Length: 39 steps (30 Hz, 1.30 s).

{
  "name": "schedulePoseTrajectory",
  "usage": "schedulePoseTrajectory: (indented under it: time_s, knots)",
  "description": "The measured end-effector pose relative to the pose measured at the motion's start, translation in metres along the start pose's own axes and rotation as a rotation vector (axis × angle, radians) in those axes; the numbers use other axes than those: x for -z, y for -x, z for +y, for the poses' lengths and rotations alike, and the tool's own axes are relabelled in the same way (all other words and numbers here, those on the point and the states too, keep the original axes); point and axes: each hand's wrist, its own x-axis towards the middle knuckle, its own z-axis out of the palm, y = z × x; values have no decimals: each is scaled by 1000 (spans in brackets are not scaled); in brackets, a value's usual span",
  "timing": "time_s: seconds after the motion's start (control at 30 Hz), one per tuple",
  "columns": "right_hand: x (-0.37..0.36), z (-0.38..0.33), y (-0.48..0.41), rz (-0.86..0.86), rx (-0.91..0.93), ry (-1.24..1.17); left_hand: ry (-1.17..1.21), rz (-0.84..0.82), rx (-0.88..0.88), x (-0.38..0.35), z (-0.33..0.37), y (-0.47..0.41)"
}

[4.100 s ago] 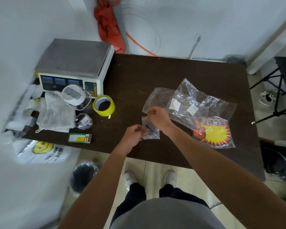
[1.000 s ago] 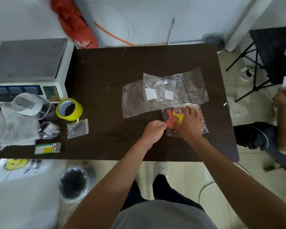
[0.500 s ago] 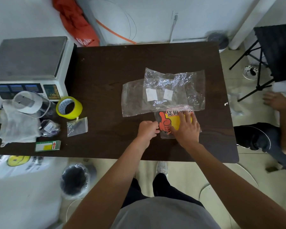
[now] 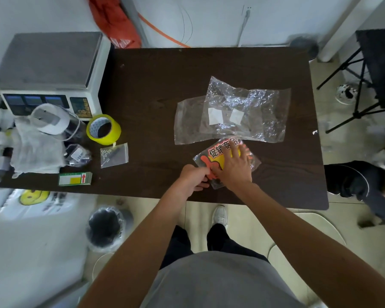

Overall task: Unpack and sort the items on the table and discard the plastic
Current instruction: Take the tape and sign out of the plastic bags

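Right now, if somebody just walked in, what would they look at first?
Probably the bright packet with red and yellow print near the front edge of the table: the right hand presses flat on it while the left hand pinches its edge. Next, the shiny crinkled clear bags lying just behind it, and the yellow tape roll on the left beside the scale.

scale (image 4: 51, 63) at the table (image 4: 165, 74)'s left end — tape roll (image 4: 103, 129) before it, plastic bags (image 4: 231, 114) lying well right.
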Motion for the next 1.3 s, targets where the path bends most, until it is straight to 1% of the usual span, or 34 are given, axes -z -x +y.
schedulePoseTrajectory:
  time_s: [0.03,0.17,0.27,0.53,0.6,0.67,0.77,0.9,1.07,1.2,1.3]
  knots:
    - [-1,-7,3,-2,11,-1,-23,-4,1,2,-5,1]
    - [-7,-30,11,-107,87,87,-111,-8,3,19,-33,2]
    - [-15,-50,16,-151,162,120,-105,5,-2,40,-54,4]
    - [-25,-116,27,-213,351,234,-145,269,-67,108,-90,4]
    - [-31,-130,25,-228,394,201,-132,266,-30,122,-99,7]
    - [-40,-142,23,-240,397,123,-86,223,29,133,-108,9]
    - [-52,-164,25,-277,391,14,14,199,61,148,-119,8]
    - [-62,-186,25,-190,315,-74,162,177,102,174,-138,2]
    - [-69,-205,27,-123,302,-107,345,207,32,208,-150,7]
    - [-77,-218,32,-126,302,-125,355,222,1,230,-151,1]
    - [-80,-227,34,-132,288,-132,348,221,9,246,-151,-6]
